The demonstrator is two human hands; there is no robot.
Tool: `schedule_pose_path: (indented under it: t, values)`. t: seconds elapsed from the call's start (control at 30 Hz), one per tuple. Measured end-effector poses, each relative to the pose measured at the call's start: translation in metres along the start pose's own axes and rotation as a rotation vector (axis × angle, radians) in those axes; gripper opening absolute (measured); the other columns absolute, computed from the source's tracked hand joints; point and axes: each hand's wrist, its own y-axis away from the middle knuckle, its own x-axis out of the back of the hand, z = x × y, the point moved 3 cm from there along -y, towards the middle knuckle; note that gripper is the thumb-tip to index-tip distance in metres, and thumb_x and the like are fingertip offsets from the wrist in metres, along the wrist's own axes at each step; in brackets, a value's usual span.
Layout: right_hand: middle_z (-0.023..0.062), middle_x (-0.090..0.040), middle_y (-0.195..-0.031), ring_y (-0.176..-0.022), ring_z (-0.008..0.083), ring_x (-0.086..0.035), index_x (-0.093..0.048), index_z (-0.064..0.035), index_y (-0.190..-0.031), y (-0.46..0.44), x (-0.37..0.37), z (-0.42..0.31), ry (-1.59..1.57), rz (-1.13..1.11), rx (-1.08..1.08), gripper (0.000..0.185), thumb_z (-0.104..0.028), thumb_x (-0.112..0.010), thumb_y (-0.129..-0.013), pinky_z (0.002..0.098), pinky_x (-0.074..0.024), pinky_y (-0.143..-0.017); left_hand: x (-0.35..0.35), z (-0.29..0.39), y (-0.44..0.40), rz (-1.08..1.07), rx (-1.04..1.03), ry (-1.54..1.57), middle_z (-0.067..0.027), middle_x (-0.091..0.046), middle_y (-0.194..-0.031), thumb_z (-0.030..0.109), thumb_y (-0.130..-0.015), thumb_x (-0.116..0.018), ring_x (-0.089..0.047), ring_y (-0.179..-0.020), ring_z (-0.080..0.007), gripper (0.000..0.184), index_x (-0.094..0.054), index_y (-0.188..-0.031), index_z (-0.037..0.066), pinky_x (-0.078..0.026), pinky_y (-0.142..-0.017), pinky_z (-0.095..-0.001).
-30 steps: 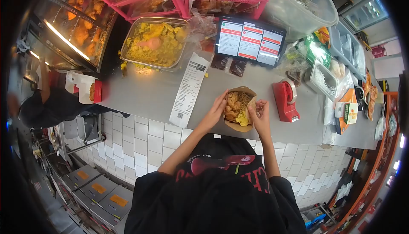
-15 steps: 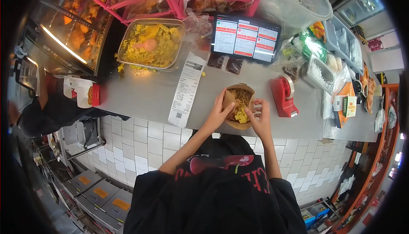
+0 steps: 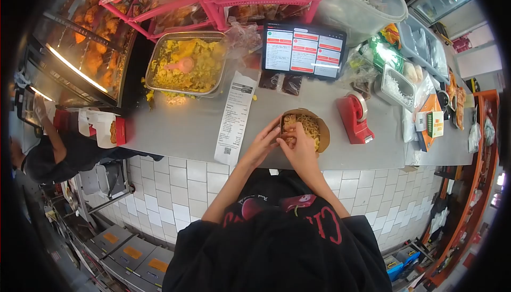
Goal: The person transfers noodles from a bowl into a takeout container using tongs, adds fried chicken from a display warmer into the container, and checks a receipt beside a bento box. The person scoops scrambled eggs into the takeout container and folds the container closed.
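A brown paper food box (image 3: 322, 142) stands on the counter in front of me, its top unfolded and noodles (image 3: 310, 124) showing inside. My left hand (image 3: 263, 147) is closed around the box's left side. Across its near left part reaches my right hand (image 3: 299, 147), fingers bent together at the left edge and hiding some of the food. The fingertips of both hands meet closely there. Left of the box lies a long printed receipt (image 3: 234, 119), and a red tape dispenser (image 3: 355, 122) stands to the right.
Behind are a foil tray of yellow food (image 3: 186, 68), a tablet (image 3: 303, 50) and a pink rack (image 3: 213, 13). A heated display case (image 3: 88, 52) and a red carton (image 3: 120, 131) stand left, near another person's arm (image 3: 53, 132). At right sits a tray of small packets (image 3: 396, 90).
The box has turned, its raised flap now facing right. My right hand has crossed from its right side to the left edge. My left hand has shifted slightly left.
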Motion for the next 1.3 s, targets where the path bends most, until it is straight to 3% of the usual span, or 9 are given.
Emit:
schedule_pose_path:
  t: [0.27, 0.37, 0.57, 0.63, 0.7, 0.83, 0.9, 0.93, 1.3]
  values:
    - [0.0144, -0.064, -0.081, -0.07, 0.0277, -0.064, -0.048, -0.0021, -0.098, 0.004, 0.01, 0.0, 0.062, 0.075, -0.103, 0.023, -0.003, -0.06, -0.077, 0.0373, -0.0473, -0.06, -0.003, -0.002, -0.007, 0.044, -0.159, -0.302, -0.0123, -0.037, -0.134, 0.026, -0.085, -0.06, -0.035, -0.125, -0.0225, 0.061, -0.031, -0.136, 0.009, -0.034, -0.099, -0.0371]
    - [0.0125, -0.062, -0.083, -0.073, 0.0251, -0.062, -0.051, -0.0028, -0.097, 0.018, 0.034, -0.008, 0.4, 0.172, 0.178, 0.019, -0.005, -0.059, -0.079, 0.0334, -0.0468, -0.062, -0.005, -0.011, -0.016, 0.162, -0.204, -0.511, -0.0151, -0.039, -0.129, 0.026, -0.082, -0.065, -0.035, -0.125, -0.0267, 0.067, -0.03, -0.135, 0.006, -0.035, -0.099, -0.0376]
    - [0.0053, -0.058, -0.085, -0.071, 0.0142, -0.054, -0.053, -0.004, -0.097, 0.014, 0.092, 0.087, 0.001, 0.308, -0.006, 0.013, -0.011, -0.055, -0.086, 0.025, -0.0425, -0.062, -0.007, -0.024, -0.025, 0.218, -0.403, -0.669, -0.0162, -0.041, -0.125, 0.019, -0.079, -0.067, -0.042, -0.118, -0.0288, 0.065, -0.032, -0.131, 0.002, -0.038, -0.096, -0.0371]
    - [0.0008, -0.055, -0.085, -0.073, 0.0093, -0.051, -0.052, -0.0051, -0.096, 0.013, 0.076, 0.108, -0.66, -0.033, -0.208, 0.011, -0.012, -0.054, -0.088, 0.0245, -0.0421, -0.064, -0.005, -0.027, -0.028, 0.222, -0.406, -0.68, -0.0165, -0.04, -0.125, 0.018, -0.078, -0.067, -0.043, -0.118, -0.0288, 0.065, -0.032, -0.13, 0.002, -0.038, -0.096, -0.0374]
    - [-0.0019, -0.05, -0.08, -0.071, 0.007, -0.048, -0.052, -0.0057, -0.096, 0.007, 0.063, 0.106, -0.67, -0.044, -0.187, 0.013, -0.011, -0.058, -0.086, 0.0222, -0.0402, -0.063, -0.007, -0.026, -0.028, 0.234, -0.408, -0.69, -0.0168, -0.04, -0.126, 0.016, -0.078, -0.067, -0.043, -0.117, -0.0288, 0.064, -0.032, -0.13, 0.002, -0.039, -0.096, -0.0376]
    - [-0.0031, -0.045, -0.078, -0.07, 0.0065, -0.044, -0.051, -0.0045, -0.093, -0.005, 0.053, 0.092, -0.485, -0.091, -0.146, 0.025, -0.01, -0.07, -0.076, 0.0202, -0.0366, -0.062, -0.012, -0.014, -0.023, 0.173, -0.429, -0.639, -0.0157, -0.038, -0.129, 0.011, -0.078, -0.065, -0.041, -0.119, -0.0278, 0.067, -0.028, -0.134, 0.005, -0.038, -0.098, -0.0386]
    - [0.0015, -0.047, -0.084, -0.072, 0.0103, -0.047, -0.05, -0.002, -0.092, -0.006, 0.06, 0.059, 0.027, 0.008, 0.078, 0.029, -0.011, -0.071, -0.074, 0.022, -0.0383, -0.062, -0.015, -0.006, -0.025, 0.148, -0.517, -0.675, -0.015, -0.038, -0.13, 0.009, -0.078, -0.064, -0.04, -0.119, -0.0274, 0.069, -0.027, -0.136, 0.008, -0.038, -0.098, -0.039]
    - [0.0015, -0.047, -0.084, -0.072, 0.0103, -0.047, -0.05, -0.002, -0.092, -0.005, 0.06, 0.053, 0.025, 0.007, 0.076, 0.029, -0.011, -0.071, -0.074, 0.022, -0.0383, -0.062, -0.016, -0.004, -0.025, 0.108, -0.527, -0.68, -0.0144, -0.037, -0.13, 0.008, -0.078, -0.064, -0.04, -0.12, -0.0271, 0.07, -0.026, -0.137, 0.01, -0.038, -0.099, -0.0393]
    - [0.0169, -0.045, -0.091, -0.076, 0.0378, -0.051, -0.045, -0.0004, -0.092, 0.005, 0.051, 0.038, 0.473, 0.214, 0.135, 0.022, 0.006, -0.05, -0.072, 0.0427, -0.0425, -0.064, -0.02, 0.002, -0.024, 0.06, -0.483, -0.761, -0.0112, -0.036, -0.131, 0.009, -0.079, -0.062, -0.039, -0.121, -0.0262, 0.067, -0.029, -0.137, 0.014, -0.04, -0.097, -0.0398]
